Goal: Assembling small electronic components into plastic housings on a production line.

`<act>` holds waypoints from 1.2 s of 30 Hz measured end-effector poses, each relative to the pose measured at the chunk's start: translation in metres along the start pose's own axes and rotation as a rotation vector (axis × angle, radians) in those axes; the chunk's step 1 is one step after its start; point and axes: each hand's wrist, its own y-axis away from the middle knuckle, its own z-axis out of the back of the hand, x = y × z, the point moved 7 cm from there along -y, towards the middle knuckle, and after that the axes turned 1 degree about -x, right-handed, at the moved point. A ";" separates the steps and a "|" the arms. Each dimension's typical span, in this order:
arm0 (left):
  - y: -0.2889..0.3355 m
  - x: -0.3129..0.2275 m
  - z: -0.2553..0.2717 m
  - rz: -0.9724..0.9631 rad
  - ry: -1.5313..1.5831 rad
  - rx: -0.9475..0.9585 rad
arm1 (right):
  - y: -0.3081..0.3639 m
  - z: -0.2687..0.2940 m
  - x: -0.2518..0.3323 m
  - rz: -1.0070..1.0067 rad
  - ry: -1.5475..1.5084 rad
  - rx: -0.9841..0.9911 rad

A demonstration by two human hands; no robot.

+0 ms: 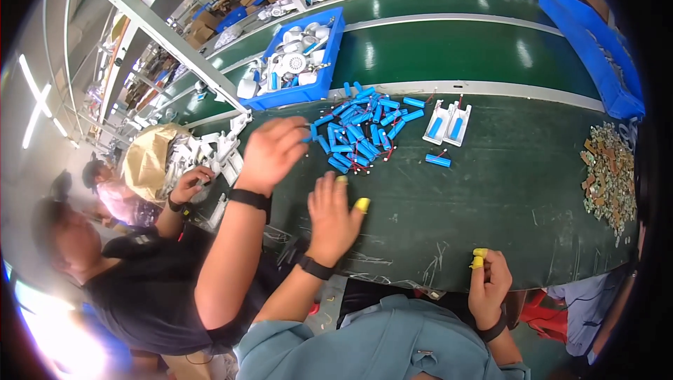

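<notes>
My left hand (pixel 332 220) lies open over the green work surface, fingers stretched out and yellow covers on its thumb and one finger. Just beyond its fingertips is a heap of blue cylindrical batteries (pixel 359 131) with thin red and black wires. At the near edge my right hand (pixel 491 283) is closed in a pinch, yellow covers on thumb and forefinger; anything between them is too small to make out. Farther off, one loose blue battery (pixel 438 160) lies below two white plastic housings (pixel 446 123), each with a blue battery in it.
A co-worker's hand (pixel 272 153) reaches in from the left, at a blue battery. White plastic parts (pixel 210 152) lie beside that person. A blue bin (pixel 331 64) of white parts stands behind the heap; another blue bin (pixel 596 50) and small circuit boards (pixel 608 180) are at right.
</notes>
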 end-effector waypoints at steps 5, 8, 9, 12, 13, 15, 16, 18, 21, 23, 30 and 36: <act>0.013 0.108 0.006 0.337 -0.255 0.086 | 0.000 -0.001 -0.002 0.018 0.050 -0.010; 0.005 0.187 0.014 0.610 -0.402 0.057 | 0.000 -0.001 -0.002 0.029 0.062 -0.003; 0.005 0.217 0.016 0.672 -0.487 0.035 | 0.000 -0.001 -0.001 0.033 0.062 -0.002; 0.006 0.293 0.026 0.873 -0.571 0.068 | 0.000 -0.003 0.000 0.044 0.046 -0.019; 0.006 0.311 0.027 0.932 -0.563 0.066 | -0.001 -0.002 0.002 0.060 0.057 -0.039; 0.001 0.328 0.027 0.885 -0.554 0.081 | -0.002 -0.001 0.002 0.072 0.076 -0.073; 0.000 0.336 0.025 0.825 -0.567 0.082 | -0.002 -0.002 0.002 0.079 0.091 -0.070; -0.001 0.340 0.024 0.762 -0.576 0.078 | -0.002 -0.003 0.004 0.089 0.107 -0.072; -0.007 0.316 0.020 0.606 -0.534 0.154 | -0.002 -0.002 0.004 0.068 0.105 -0.091; -0.005 0.290 0.023 0.600 -0.581 0.172 | -0.002 -0.002 0.006 0.060 0.125 -0.076; 0.046 0.138 0.050 0.376 -0.636 0.077 | -0.006 -0.003 0.013 0.059 0.142 -0.029; 0.076 -0.017 0.061 -0.014 -0.275 0.165 | -0.010 -0.003 0.021 0.096 0.145 -0.061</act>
